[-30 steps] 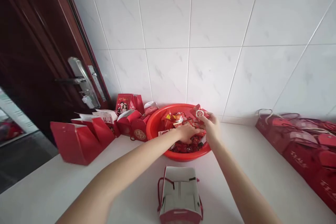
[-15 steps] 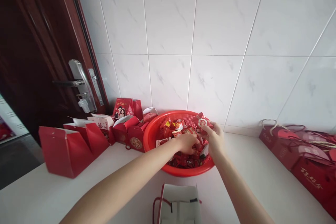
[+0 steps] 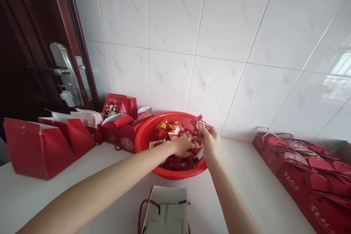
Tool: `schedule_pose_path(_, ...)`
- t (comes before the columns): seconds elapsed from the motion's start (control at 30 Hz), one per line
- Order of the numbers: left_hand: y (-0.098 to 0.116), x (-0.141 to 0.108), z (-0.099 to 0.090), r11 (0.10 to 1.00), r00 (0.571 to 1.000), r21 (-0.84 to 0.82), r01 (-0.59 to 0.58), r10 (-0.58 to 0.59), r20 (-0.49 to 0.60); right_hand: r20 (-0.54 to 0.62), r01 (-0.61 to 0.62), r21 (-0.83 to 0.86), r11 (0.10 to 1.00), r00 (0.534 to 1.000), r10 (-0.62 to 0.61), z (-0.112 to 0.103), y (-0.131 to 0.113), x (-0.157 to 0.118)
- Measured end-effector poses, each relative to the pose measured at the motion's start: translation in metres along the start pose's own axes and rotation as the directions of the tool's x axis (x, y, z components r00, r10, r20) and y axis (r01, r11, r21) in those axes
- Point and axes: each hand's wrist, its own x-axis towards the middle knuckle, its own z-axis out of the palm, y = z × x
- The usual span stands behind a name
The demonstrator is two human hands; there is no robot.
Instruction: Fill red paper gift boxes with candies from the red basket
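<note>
A red plastic basket (image 3: 142, 136) holds many red-wrapped sweets (image 3: 175, 161). My left hand (image 3: 183, 147) reaches into it, fingers curled down among the sweets; what its fingertips grip is hidden. At the basket's right rim, my right hand (image 3: 210, 139) is closed on a red packet (image 3: 200, 123) with a round white emblem. In front of the basket stands an open box (image 3: 166, 208), white inside, with a dark red cord handle at its left.
Red gift boxes (image 3: 30, 150) stand at the left, near a dark wooden door (image 3: 24, 25) with a metal handle. A row of red boxes with cord handles (image 3: 296, 175) lines the right. Behind rises a tiled wall (image 3: 170, 18).
The view has swung to the right, so the basket and boxes sit further left in the picture. Both hands keep about the same places at the basket.
</note>
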Motion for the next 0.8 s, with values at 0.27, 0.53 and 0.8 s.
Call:
schedule_pose_path(0.27, -0.002, 0.003, -0.003, 0.985, 0.999, -0.161, -0.054, 0.054, -0.002, 0.006, 0.017, -0.01, 1.0, 1.0, -0.017, -0.003, 0.002, 0.002)
schedule_pose_path(0.53, -0.004, 0.002, -0.006, 0.983, 0.997, -0.17, 0.072, -0.076, -0.022, 0.027, 0.039, -0.037, 0.999, 0.999, -0.038, -0.004, 0.0, 0.0)
schedule_pose_path(0.8, -0.018, -0.003, -0.026, 0.918, 0.974, -0.38, 0.112, -0.177, -0.14, 0.06, 0.067, -0.047, 0.997, 0.996, -0.064, -0.004, -0.001, -0.001)
